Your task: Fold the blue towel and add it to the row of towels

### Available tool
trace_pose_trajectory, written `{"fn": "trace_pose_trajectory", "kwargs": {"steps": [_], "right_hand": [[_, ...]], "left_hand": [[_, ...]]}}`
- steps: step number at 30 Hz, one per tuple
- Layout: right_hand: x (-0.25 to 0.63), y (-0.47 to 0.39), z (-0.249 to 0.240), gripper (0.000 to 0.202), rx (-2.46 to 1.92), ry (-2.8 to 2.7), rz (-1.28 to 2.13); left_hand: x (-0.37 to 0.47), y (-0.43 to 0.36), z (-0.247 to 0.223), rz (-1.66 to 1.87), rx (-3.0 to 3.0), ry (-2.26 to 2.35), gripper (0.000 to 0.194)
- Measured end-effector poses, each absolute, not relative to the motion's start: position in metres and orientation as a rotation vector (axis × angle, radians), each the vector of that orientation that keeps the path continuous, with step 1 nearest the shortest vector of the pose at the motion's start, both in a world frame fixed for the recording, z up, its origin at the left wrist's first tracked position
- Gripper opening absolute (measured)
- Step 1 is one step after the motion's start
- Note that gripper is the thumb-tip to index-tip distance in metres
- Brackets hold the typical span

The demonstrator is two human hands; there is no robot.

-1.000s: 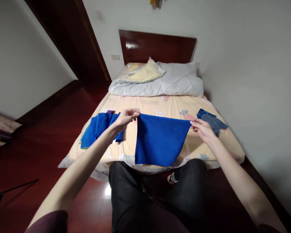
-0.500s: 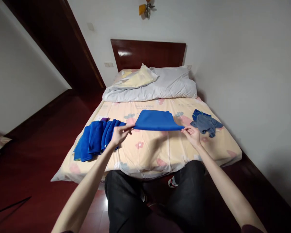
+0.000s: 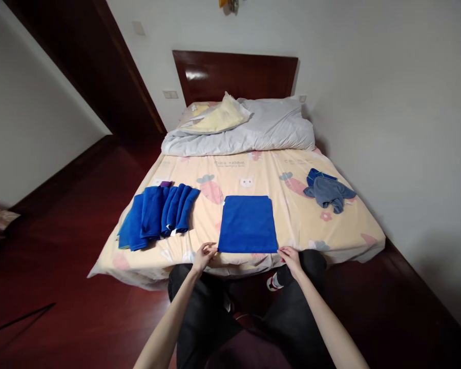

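The blue towel lies flat, folded into a smooth rectangle, at the bed's near edge. My left hand and right hand pinch its near corners.

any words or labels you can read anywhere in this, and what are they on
One line of small print on the bed sheet, just below the grey duvet: too blurred to read.
Small white tags on the folded blue towels: too small to read.
Nothing on the blue towel at the hands.
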State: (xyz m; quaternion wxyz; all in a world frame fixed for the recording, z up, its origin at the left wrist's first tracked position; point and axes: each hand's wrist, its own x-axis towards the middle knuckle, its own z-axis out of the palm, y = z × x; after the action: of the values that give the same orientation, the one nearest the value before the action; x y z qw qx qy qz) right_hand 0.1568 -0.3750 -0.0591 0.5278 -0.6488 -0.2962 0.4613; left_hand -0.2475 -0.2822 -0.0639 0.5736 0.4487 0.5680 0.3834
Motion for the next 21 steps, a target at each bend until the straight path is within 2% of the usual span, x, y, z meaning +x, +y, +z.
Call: {"fn": "trace_pose_trajectory", "kwargs": {"steps": [14, 21], "right_hand": [[0.159, -0.37, -0.06, 0.053, -1.578, -0.909, 1.13], [0.167, -0.375, -0.055, 0.049, -1.577, -0.968, 1.161]], "left_hand": [[-0.236, -0.274, -0.075, 0.834, 1.168, 1.34, 0.055], [-0.252, -0.29, -0.072, 0.828, 1.235, 1.394, 0.06]]}}
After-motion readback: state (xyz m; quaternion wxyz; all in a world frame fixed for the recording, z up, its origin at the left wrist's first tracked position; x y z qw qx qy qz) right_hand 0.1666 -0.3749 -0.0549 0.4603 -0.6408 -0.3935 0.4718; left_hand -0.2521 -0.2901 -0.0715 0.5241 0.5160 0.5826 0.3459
